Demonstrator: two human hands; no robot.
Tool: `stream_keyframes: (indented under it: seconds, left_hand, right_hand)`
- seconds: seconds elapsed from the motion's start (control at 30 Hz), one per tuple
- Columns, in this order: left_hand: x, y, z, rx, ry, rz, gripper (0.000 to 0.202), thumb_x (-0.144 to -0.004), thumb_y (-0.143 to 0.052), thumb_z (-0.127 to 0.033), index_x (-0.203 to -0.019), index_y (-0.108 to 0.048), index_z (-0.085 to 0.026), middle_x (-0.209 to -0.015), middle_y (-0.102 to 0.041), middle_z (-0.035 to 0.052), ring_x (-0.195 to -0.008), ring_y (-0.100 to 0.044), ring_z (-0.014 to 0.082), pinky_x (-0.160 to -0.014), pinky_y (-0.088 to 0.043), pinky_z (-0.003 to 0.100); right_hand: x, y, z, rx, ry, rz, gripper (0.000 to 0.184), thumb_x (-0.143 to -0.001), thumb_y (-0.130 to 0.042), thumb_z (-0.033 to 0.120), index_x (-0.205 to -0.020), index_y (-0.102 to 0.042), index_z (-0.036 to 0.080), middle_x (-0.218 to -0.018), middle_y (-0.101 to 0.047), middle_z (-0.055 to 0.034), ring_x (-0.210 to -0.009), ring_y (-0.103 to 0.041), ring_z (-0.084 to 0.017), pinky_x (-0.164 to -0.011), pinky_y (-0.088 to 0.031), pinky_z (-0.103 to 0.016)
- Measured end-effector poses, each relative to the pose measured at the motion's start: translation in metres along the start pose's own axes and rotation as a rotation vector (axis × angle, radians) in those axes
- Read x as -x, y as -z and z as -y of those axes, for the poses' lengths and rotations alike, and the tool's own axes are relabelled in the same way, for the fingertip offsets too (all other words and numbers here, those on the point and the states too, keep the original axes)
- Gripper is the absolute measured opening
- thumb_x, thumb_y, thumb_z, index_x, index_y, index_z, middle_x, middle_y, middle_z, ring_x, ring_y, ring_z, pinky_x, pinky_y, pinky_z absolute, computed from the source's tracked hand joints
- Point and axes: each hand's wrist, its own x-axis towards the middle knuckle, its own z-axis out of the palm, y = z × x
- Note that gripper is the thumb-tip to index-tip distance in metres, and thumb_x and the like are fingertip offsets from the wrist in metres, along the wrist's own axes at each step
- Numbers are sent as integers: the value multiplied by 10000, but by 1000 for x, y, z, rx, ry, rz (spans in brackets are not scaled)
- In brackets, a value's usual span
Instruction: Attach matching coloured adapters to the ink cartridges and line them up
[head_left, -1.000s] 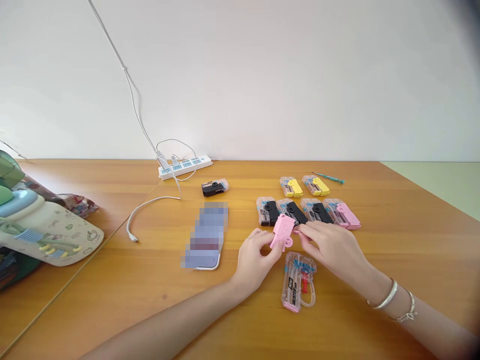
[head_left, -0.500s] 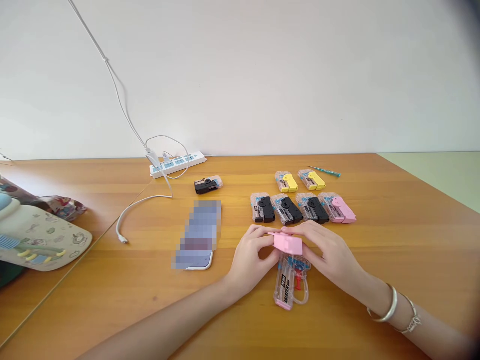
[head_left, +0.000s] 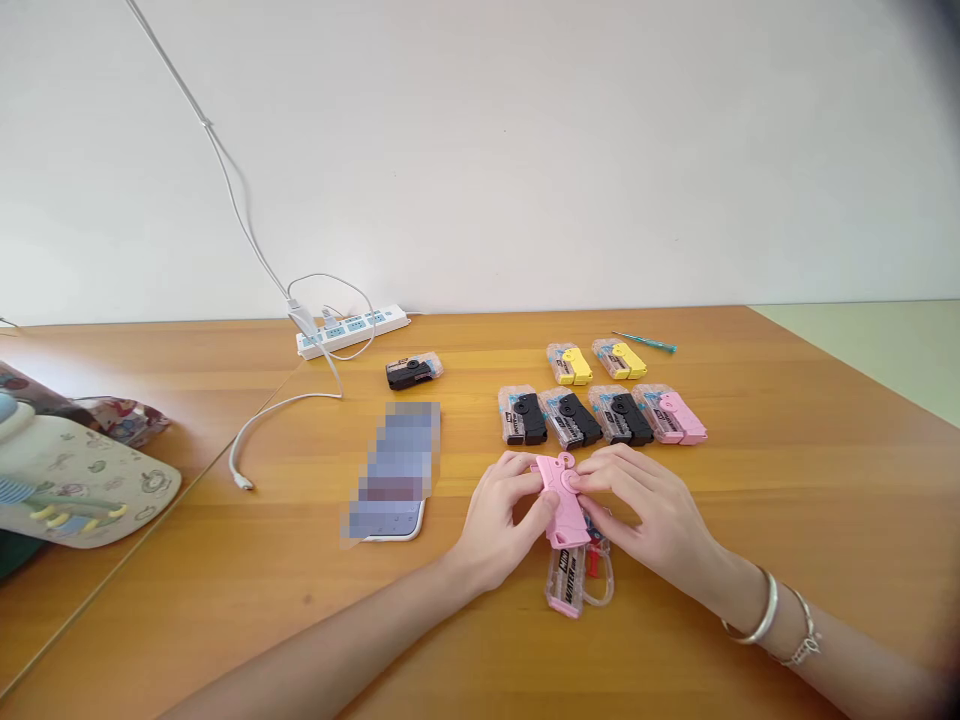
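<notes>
Two hands are working over the bench [head_left: 225, 610] in front of me. What is the left hand [head_left: 499, 525] doing?

It is gripping a pink plastic pistol part [head_left: 566, 510] from the side, with its fingers [head_left: 517, 470] curling over the part's upper edge.

And the right hand [head_left: 645, 515]?

It is gripping the same part, with its fingertips [head_left: 589, 482] pressing beside the round hub at the top. Both grips are narrow and closed on the piece.

Where is the part located?

It is being held between the hands, directly over a clear plastic toy pistol [head_left: 574, 585] lying on the bench. I cannot tell whether the two are touching.

What is lying nearby?

Four clear packs [head_left: 600, 416] holding black or pink parts are sitting in a row just beyond the hands. Two yellow-filled packs [head_left: 596, 360] are lying behind them, beside a teal screwdriver [head_left: 645, 342]. To the left, a blurred phone [head_left: 390, 480] is resting near a small black pack [head_left: 414, 371], with a white power strip [head_left: 352, 332] lying beyond.
</notes>
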Motion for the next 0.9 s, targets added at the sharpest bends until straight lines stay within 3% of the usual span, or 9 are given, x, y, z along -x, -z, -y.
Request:
stream_keyframes:
  seconds: [0.27,0.53,0.77,0.9]
  left_hand:
    - [-2,-4,8,32,50,-35,313,-866,-357,-239,-688,-605,-171,-827,-547,55,-824,-493,195,-735,-406,313]
    - [-1,-6,10,36,94,-88,311,-837,-375,-243,-535,-409,-177,-681,-466,18,-699,-459,165,-632,-385,282]
    - [-2,-5,6,20,84,-63,267,-787,-406,-187,-522,-438,-174,-722,-539,31,-734,-496,172,-668,-408,287]
    - [-2,-4,5,28,63,-65,260,-807,-413,-215,-574,-521,-174,-785,-575,47,-791,-506,190,-708,-419,303]
  right_hand:
    - [-16,5,15,249,-82,140,88,-853,-489,214,-889,-558,173,-811,-649,-52,-758,-582,-194,-662,-454,-331]
    - [-22,-12,12,601,223,193,158,-786,-460,120,-685,-577,153,-623,-560,-38,-592,-475,-176,-618,-368,-327]
    - [-27,-9,4,562,260,178,230,-807,-396,88,-681,-575,160,-585,-558,-23,-557,-474,-162,-593,-342,-311]
    - [-23,-2,1,376,73,132,282,-868,-361,136,-690,-575,181,-579,-580,-12,-535,-496,-148,-552,-360,-289]
